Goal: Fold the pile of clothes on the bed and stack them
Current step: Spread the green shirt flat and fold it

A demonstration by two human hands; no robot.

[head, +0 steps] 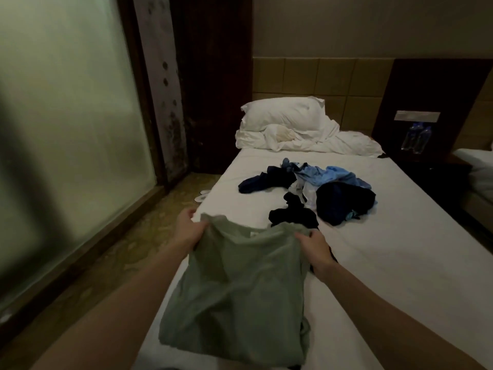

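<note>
A grey-green T-shirt (240,289) hangs spread over the near end of the white bed (400,249). My left hand (188,228) grips its left shoulder and my right hand (313,248) grips its right shoulder, holding the neck end up. Beyond it lies a loose pile of clothes (320,188): dark blue and black pieces mixed with a light blue garment. A black garment (293,214) lies just behind the shirt, partly hidden by it.
A white pillow (282,113) and crumpled white sheets lie at the head of the bed. A frosted glass wall (66,129) runs along the left, with a strip of floor and slippers (201,196). Two water bottles (416,138) stand on the dark nightstand at right.
</note>
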